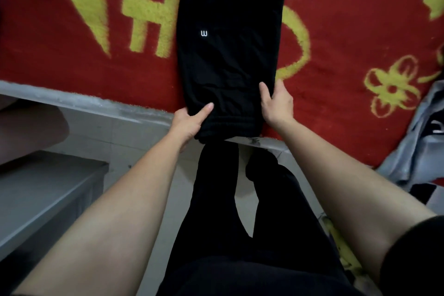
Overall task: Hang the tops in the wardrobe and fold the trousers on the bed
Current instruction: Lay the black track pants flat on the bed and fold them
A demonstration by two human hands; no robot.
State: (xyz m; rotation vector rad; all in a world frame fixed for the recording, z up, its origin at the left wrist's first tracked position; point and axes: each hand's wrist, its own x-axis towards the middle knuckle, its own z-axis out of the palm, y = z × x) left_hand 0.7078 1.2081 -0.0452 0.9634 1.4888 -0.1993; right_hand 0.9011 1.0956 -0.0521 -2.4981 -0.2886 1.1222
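Note:
Black trousers (229,38) with a small white logo lie lengthwise on the bed, on a red blanket (348,38) with yellow patterns. Their near end, with an elastic band, reaches the bed's front edge. My left hand (189,120) pinches the near left corner, thumb on top and fingers tucked under the cloth. At the near right edge my right hand (276,103) grips the trousers, thumb on top of the fabric. The far end of the trousers runs out of view at the top.
A pile of grey and black clothing (418,149) lies on the bed at the right. The grey bed edge (79,101) runs across below the blanket. A grey step or bench (43,187) stands at lower left on the pale tiled floor. My own black-clad legs fill the bottom middle.

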